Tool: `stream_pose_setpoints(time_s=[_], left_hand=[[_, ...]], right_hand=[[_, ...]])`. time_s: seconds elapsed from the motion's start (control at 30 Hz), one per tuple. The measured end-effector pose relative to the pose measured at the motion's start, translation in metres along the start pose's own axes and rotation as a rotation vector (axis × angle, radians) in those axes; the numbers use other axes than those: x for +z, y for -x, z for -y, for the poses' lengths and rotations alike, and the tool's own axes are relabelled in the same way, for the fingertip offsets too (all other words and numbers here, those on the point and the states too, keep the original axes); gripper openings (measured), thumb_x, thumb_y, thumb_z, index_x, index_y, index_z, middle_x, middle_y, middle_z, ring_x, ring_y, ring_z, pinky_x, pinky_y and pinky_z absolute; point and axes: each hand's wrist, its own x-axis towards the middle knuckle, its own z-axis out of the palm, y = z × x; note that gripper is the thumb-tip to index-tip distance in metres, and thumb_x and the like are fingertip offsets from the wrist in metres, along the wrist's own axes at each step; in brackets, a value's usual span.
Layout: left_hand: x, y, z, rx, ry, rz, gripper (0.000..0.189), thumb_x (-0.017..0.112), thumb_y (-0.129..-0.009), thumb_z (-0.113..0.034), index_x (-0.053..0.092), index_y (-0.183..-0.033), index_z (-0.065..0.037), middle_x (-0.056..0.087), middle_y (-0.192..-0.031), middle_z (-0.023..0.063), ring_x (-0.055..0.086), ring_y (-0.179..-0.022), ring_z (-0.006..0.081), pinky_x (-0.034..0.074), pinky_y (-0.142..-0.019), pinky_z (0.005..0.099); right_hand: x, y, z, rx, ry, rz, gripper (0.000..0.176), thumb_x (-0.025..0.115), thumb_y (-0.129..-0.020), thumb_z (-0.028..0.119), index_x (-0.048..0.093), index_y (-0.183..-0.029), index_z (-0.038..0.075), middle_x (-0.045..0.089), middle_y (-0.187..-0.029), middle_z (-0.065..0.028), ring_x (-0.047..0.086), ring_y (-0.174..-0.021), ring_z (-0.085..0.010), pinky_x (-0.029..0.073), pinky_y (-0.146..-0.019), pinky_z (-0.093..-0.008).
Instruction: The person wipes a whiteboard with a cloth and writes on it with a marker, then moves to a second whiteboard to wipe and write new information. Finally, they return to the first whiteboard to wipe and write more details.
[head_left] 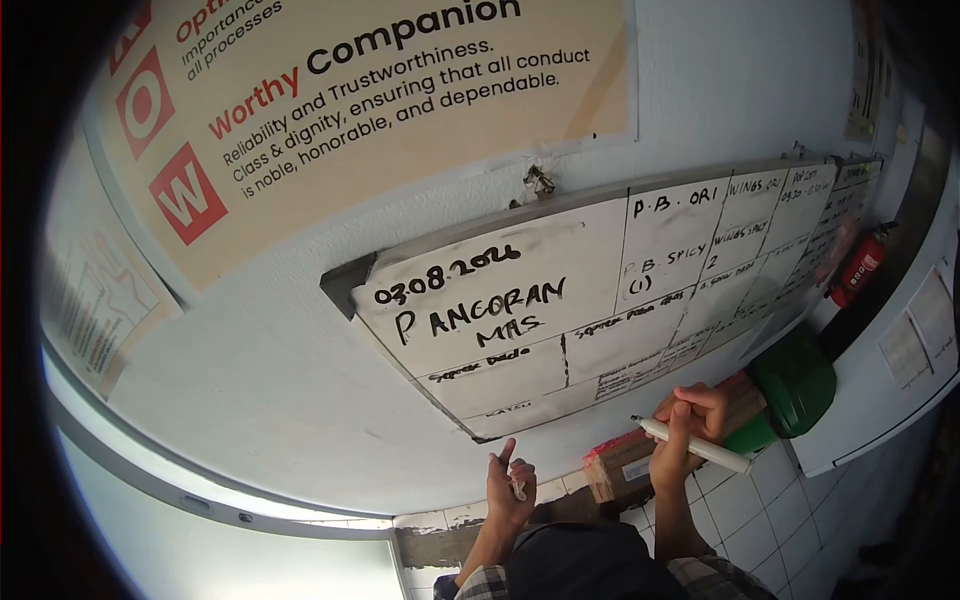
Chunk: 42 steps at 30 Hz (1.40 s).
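My right hand [688, 432] grips a white marker [705, 450] with its dark tip pointing up and left, just below the whiteboard [470, 300]. The tip looks uncapped and apart from the board. Lower and to the left, my left hand [511, 488] is closed, one finger pointing up. Something small, dark and whitish shows among its fingers, too small to name. Black handwriting and ruled lines cover the whiteboard, with "03.08.2026" and "PANCORAN MAS" at its left end.
A large poster [400, 130] hangs above the board. To the right are a green bin [795, 385], a red fire extinguisher [858, 268] and papers [918, 340]. A cardboard box [615, 468] stands on the tiled floor [745, 510] below.
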Motion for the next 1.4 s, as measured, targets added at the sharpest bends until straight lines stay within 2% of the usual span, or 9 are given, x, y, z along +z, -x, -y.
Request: stream_pose_setpoints(time_s=[0.33, 0.47, 0.53, 0.6, 0.7, 0.93, 0.97, 1.07, 1.4], left_hand=[[-0.004, -0.006, -0.011, 0.014, -0.043, -0.05, 0.038, 0.04, -0.095, -0.037, 0.058, -0.104, -0.005, 0.056, -0.095, 0.0084, 0.043, -0.06, 0.0099, 0.037, -0.041, 0.0169], [-0.016, -0.013, -0.016, 0.036, -0.232, -0.127, 0.03, 0.047, -0.091, -0.037, 0.058, -0.09, -0.009, 0.057, -0.088, 0.003, 0.046, -0.062, 0.0102, 0.034, -0.041, 0.0176], [-0.03, -0.02, -0.027, -0.169, -0.262, 0.215, 0.019, 0.046, -0.09, -0.029, 0.049, -0.092, -0.01, 0.052, -0.088, 0.0008, 0.042, -0.061, 0.0106, 0.031, -0.041, 0.0191], [-0.031, -0.021, -0.035, -0.175, -0.447, 0.103, 0.02, 0.047, -0.088, -0.03, 0.049, -0.091, -0.01, 0.048, -0.079, 0.0003, 0.04, -0.058, 0.0097, 0.03, -0.041, 0.0193], [-0.022, -0.014, -0.036, -0.187, -0.589, 0.026, 0.026, 0.042, -0.09, -0.036, 0.05, -0.093, -0.011, 0.046, -0.066, 0.0003, 0.035, -0.047, 0.0087, 0.029, -0.04, 0.0191], [-0.07, -0.049, -0.055, -0.219, -0.77, 0.229, 0.033, 0.043, -0.091, -0.04, 0.051, -0.103, -0.01, 0.055, -0.078, 0.0016, 0.048, -0.058, 0.0079, 0.037, -0.046, 0.0197], [-0.063, -0.047, -0.056, -0.182, -0.844, 0.222, 0.034, 0.044, -0.091, -0.04, 0.051, -0.105, -0.01, 0.055, -0.081, 0.0018, 0.049, -0.061, 0.0083, 0.038, -0.048, 0.0202], [-0.047, -0.041, -0.054, -0.066, -1.065, 0.197, 0.037, 0.045, -0.091, -0.04, 0.05, -0.111, -0.009, 0.058, -0.089, 0.0026, 0.054, -0.068, 0.0093, 0.043, -0.052, 0.0215], [-0.051, -0.048, -0.048, -0.097, -0.911, 0.144, 0.042, 0.045, -0.091, -0.038, 0.048, -0.12, -0.008, 0.058, -0.102, 0.0047, 0.057, -0.083, 0.0132, 0.048, -0.065, 0.0274]], right_hand=[[0.009, 0.014, 0.017, 0.177, 0.016, -0.143, 0.02, 0.055, -0.089, 0.022, 0.047, -0.096, 0.005, 0.045, -0.068, -0.0032, 0.041, -0.049, -0.0072, 0.033, -0.039, -0.0201], [0.049, 0.026, 0.03, 0.251, -0.238, -0.015, 0.029, 0.057, -0.088, 0.028, 0.042, -0.1, 0.006, 0.046, -0.079, -0.0063, 0.046, -0.055, -0.0089, 0.04, -0.042, -0.0222], [0.065, 0.036, 0.025, 0.152, -0.416, 0.181, 0.034, 0.058, -0.088, 0.028, 0.039, -0.102, 0.004, 0.047, -0.084, -0.009, 0.048, -0.059, -0.0107, 0.048, -0.046, -0.0261], [0.085, 0.043, 0.02, 0.134, -0.572, 0.251, 0.036, 0.059, -0.088, 0.026, 0.038, -0.104, 0.003, 0.047, -0.089, -0.0113, 0.052, -0.064, -0.0131, 0.053, -0.053, -0.03], [0.114, 0.042, 0.018, 0.059, -0.707, 0.4, 0.033, 0.061, -0.084, 0.003, 0.038, -0.107, 0.002, 0.046, -0.093, -0.0121, 0.056, -0.075, -0.0152, 0.054, -0.063, -0.0308], [0.144, 0.048, 0.015, -0.171, -0.253, 0.352, 0.031, 0.055, -0.083, -0.003, 0.033, -0.105, 0.004, 0.045, -0.087, -0.0119, 0.053, -0.059, -0.0139, 0.048, -0.053, -0.0258], [0.147, 0.052, 0.01, -0.176, -0.325, 0.262, 0.041, 0.057, -0.068, -0.015, 0.046, -0.104, 0.004, 0.051, -0.087, -0.0091, 0.056, -0.067, -0.0145, 0.047, -0.057, -0.0237], [0.152, 0.053, 0.012, -0.201, -0.283, 0.204, 0.04, 0.06, -0.067, -0.014, 0.05, -0.101, 0.003, 0.054, -0.085, -0.0093, 0.056, -0.066, -0.0149, 0.047, -0.056, -0.0243], [0.147, 0.047, 0.017, -0.353, 0.024, 0.337, 0.033, 0.056, -0.075, -0.01, 0.045, -0.103, 0.004, 0.049, -0.088, -0.0107, 0.056, -0.063, -0.0153, 0.049, -0.053, -0.0259]])
